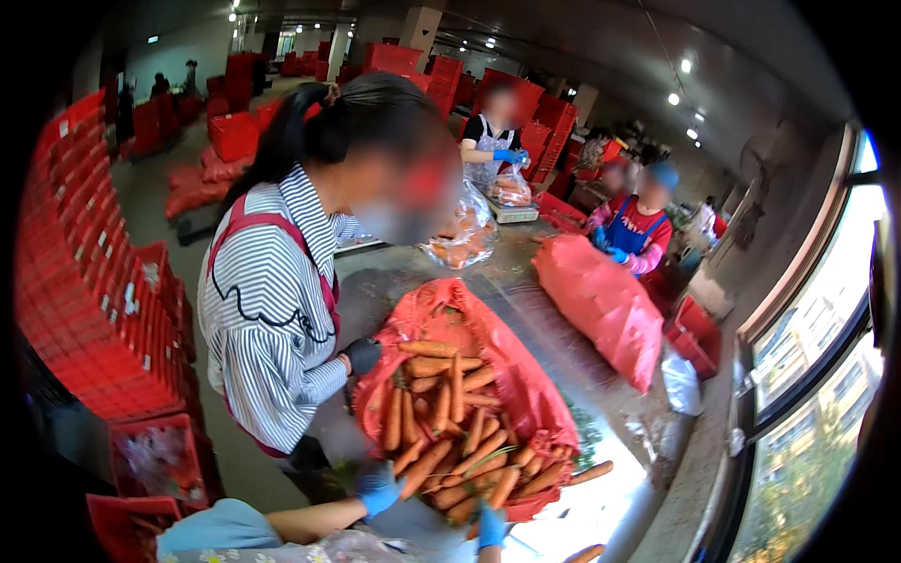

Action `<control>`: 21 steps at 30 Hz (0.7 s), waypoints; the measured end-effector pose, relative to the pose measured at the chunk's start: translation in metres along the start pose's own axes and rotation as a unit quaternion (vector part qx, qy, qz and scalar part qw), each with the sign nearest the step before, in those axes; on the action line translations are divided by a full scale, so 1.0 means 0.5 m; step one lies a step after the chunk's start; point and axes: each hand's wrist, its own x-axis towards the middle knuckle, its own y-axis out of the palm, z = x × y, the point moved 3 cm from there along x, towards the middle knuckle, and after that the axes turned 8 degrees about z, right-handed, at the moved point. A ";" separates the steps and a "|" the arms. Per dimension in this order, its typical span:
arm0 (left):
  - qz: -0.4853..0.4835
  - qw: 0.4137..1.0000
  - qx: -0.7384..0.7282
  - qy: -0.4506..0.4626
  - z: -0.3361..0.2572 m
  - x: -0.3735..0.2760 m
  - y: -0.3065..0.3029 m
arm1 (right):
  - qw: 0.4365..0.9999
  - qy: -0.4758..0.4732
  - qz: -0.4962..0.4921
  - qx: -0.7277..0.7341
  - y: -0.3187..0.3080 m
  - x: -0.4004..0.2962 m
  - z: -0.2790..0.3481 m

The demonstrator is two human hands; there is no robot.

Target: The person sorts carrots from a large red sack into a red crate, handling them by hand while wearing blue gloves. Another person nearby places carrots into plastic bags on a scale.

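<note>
In a blue glove, my left hand (380,489) is at the lower left of the carrot pile, its fingers closed around the near end of a thick carrot (424,469). My right hand (491,528), also blue-gloved and blurred, is at the near edge of the pile. It touches the lower end of a tilted carrot (504,487); whether its fingers grip that carrot is unclear. Many loose carrots (457,383) lie in a spread-open red mesh sack (531,383) on the metal table. A green leaf stalk (486,459) rests among them.
A co-worker in a striped shirt (271,281) leans over the table at left, one dark-gloved hand (364,355) at the sack. A full red sack (602,306) lies beyond. Clear bags of carrots (464,236) and a scale (512,212) stand farther back. Red crates (105,281) are stacked left.
</note>
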 end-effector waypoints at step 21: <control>0.024 0.999 -0.023 -0.031 -0.038 -0.016 -0.017 | 0.947 0.050 0.147 0.281 0.082 0.093 -0.025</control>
